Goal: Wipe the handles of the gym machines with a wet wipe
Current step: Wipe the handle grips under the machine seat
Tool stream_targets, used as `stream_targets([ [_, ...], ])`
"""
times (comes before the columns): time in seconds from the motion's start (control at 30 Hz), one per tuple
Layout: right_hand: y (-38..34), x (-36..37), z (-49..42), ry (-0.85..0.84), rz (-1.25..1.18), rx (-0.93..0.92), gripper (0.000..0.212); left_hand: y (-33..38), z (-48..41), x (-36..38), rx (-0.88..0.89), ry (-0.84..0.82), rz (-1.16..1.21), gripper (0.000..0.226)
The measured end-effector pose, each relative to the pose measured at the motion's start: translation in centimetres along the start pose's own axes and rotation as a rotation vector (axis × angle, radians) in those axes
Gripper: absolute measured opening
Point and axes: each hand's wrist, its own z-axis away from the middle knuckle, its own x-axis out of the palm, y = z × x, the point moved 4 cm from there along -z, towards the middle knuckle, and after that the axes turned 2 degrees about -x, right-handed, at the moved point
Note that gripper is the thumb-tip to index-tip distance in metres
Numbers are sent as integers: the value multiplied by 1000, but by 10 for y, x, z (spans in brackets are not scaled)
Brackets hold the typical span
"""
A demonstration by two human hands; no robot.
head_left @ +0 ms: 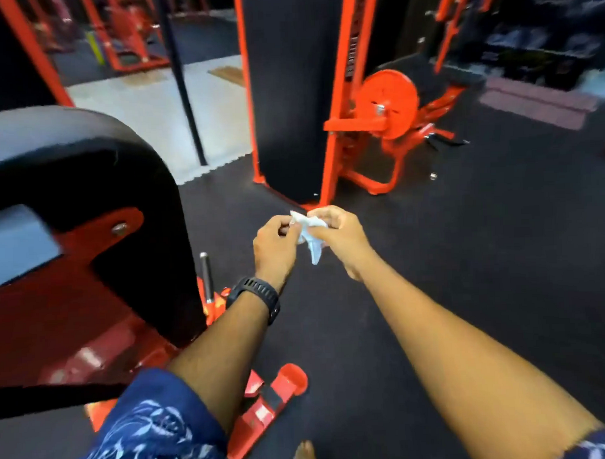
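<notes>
Both my hands are held out in front of me over the dark floor, pinching a small crumpled white wet wipe between them. My left hand, with a black watch on its wrist, pinches the wipe's left edge. My right hand grips its right side, and a tail of the wipe hangs down between the hands. No machine handle is touched. A short chrome peg with a dark grip sticks up low beside the machine at my left.
A black padded machine with a red frame fills the left. Ahead stands a black weight-stack tower in an orange frame with an orange disc. Orange floor rails lie near my feet. Dark rubber flooring spreads right.
</notes>
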Motion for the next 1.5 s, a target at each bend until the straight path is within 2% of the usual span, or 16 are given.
stream_targets([
  [0.13, 22, 38, -80, -212, 23, -3, 30, -33, -58, -9, -58, 177, -24, 11],
  [0.23, 34, 60, -119, -291, 51, 49, 22, -58, -88, -13, -132, 267, -52, 11],
  [0.3, 44, 80, -148, -409, 92, 82, 18, -74, -109, -18, -181, 342, -75, 11],
  [0.47, 67, 134, -201, -645, 165, 64, 22, -99, -136, -42, -275, 505, -124, 10],
  [0.6, 101, 190, -237, -829, 258, 9, 16, -136, -156, -61, -419, 664, -194, 8],
  [0.8, 166, 262, -278, -1000, 310, -18, 12, -193, -186, -75, -616, 810, -270, 11],
  [0.93, 214, 285, -285, -1071, 299, 75, 26, -227, -201, -72, -734, 745, -358, 12],
  [1.0, 235, 293, -284, -1072, 315, 57, 32, -247, -206, -75, -784, 720, -387, 14],
  [1.17, 300, 317, -271, -954, 365, -76, 22, -321, -211, -96, -933, 513, -580, 23],
  [1.3, 349, 335, -251, -933, 367, -273, 18, -378, -209, -114, -1026, 258, -878, 67],
  [1.4, 371, 346, -237, -1043, 433, -472, 33, -411, -208, -124, -1071, 90, -1038, 98],
  [1.5, 402, 358, -229, -1131, 562, -597, 42, -444, -205, -129, -1003, 25, -1166, 121],
])
